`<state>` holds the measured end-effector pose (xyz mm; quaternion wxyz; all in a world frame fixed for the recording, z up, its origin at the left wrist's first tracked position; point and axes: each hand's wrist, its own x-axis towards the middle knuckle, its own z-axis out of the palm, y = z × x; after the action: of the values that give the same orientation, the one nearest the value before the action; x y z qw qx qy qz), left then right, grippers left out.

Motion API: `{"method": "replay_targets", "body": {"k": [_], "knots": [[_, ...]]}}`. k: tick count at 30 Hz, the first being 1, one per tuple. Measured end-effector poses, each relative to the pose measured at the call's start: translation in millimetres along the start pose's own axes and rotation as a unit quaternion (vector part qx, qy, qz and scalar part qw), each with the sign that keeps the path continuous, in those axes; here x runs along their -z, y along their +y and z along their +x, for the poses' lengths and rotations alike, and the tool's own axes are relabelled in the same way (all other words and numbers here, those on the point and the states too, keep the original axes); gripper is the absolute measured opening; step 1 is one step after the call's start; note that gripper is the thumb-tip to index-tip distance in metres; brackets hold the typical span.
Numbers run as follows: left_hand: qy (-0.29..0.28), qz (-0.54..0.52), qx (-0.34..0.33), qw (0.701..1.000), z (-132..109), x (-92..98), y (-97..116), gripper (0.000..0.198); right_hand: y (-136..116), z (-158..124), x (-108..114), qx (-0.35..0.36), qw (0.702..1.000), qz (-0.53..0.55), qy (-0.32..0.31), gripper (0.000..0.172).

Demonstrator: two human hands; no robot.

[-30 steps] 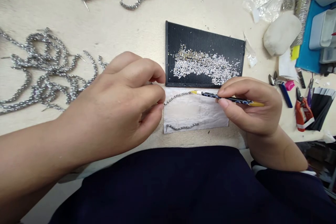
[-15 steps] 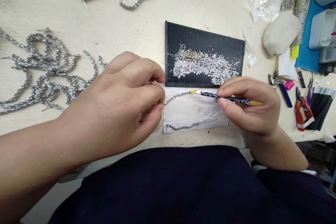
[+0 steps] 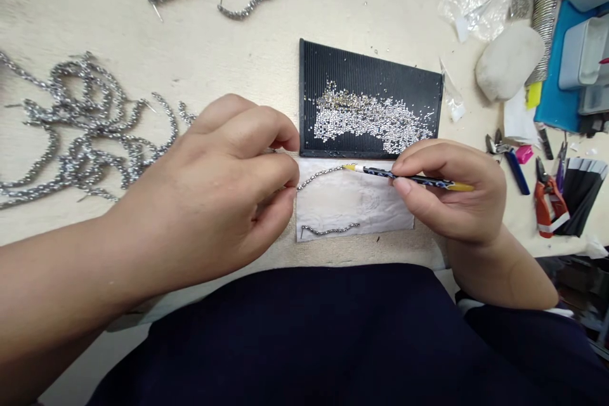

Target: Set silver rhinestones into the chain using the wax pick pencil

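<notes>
**Right hand [image 3: 451, 196] grips a slim black-and-yellow pen [image 3: 375, 171], its tip on a thin silver bead chain [image 3: 318, 177]**
The tip has moved only slightly left along the chain, which lies on a white padded sheet [image 3: 354, 209]. The left hand [image 3: 223, 184] is closed in a pinch at the chain's end, but it hides what it grasps. A black ribbed plastic tray [image 3: 371, 54] of tiny silver beads [image 3: 366, 117] meets the sheet's top edge, so room there is narrow.

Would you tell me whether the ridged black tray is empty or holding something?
Not empty: the ridged black tray holds a broad patch of small silver beads across its middle, with bare ridges along its edges.
</notes>
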<state>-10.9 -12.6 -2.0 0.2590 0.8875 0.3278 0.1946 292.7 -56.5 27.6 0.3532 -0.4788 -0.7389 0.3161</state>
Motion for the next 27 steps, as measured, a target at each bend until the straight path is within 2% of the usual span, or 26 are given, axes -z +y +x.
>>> {"method": "replay_targets", "body": {"k": [8,14,18,23,27], "knots": [[-0.011,-0.016,0.008,1.0,0.5,1.3,0.8,0.029,1.0,-0.6,0.0,0.006,1.0,0.003,0.016,0.018],[0.002,0.005,0.007,1.0,1.3,1.6,1.5,0.031,0.0,0.3,-0.1,-0.001,1.0,-0.012,0.004,0.016],[-0.009,0.007,0.009,1.0,1.8,2.3,1.7,0.033,0.0,-0.8,-0.2,-0.012,1.0,-0.002,0.005,0.018],[0.003,0.03,-0.02,0.999,1.0,2.4,1.4,0.031,0.7,-1.6,0.4,-0.014,1.0,0.002,0.005,0.018],[-0.002,0.028,-0.013,1.0,0.7,2.1,1.5,0.03,0.9,-0.9,0.4,-0.009,1.0,-0.003,0.005,0.018]]}}
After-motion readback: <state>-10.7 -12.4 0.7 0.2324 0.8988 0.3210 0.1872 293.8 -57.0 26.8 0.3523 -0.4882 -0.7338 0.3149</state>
